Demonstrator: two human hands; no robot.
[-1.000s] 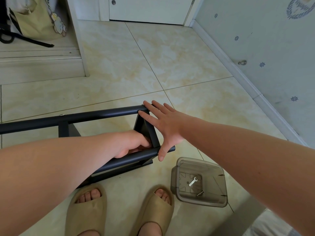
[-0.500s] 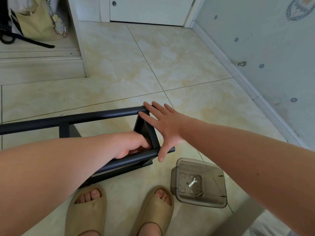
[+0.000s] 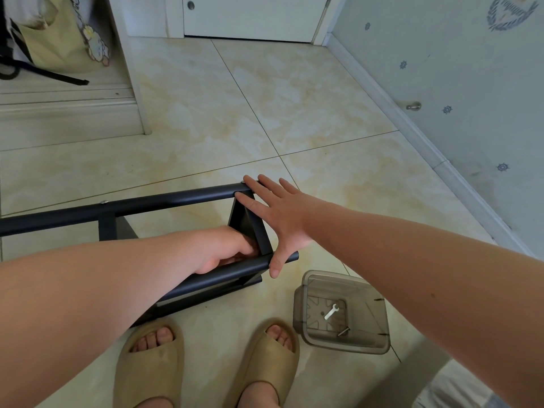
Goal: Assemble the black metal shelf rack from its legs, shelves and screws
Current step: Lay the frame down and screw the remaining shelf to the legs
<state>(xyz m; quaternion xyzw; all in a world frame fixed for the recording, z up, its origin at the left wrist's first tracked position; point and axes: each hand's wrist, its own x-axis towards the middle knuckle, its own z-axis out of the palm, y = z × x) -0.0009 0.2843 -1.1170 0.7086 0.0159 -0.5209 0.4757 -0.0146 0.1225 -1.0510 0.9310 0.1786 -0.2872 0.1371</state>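
At the far left a pale tote bag (image 3: 56, 36) leans by a step. The black metal rack (image 3: 147, 203) lies on its side on the tiled floor (image 3: 206, 128), running from the left edge toward the middle. Its far leg (image 3: 182, 197) and near leg (image 3: 229, 272) are joined by a middle shelf (image 3: 107, 228) and an end shelf (image 3: 243, 219). A screw head (image 3: 103, 202) shows on the far leg above the middle shelf.

The left hand (image 3: 223, 248) reaches inside the frame. Its fingers are curled in toward the corner where the end shelf meets the near leg, and their tips are hidden, so I cannot tell whether they pinch anything.

The right hand (image 3: 276, 213) lies flat against the outer side of the end shelf. Its fingers are straight and spread, their tips touch the end of the far leg, and the thumb crosses the end of the near leg.

Near the viewer are two tan slippers (image 3: 150, 363). Just right of them a translucent grey container (image 3: 376, 316) holds a small white wrench (image 3: 331, 311) and a loose screw (image 3: 343, 331).
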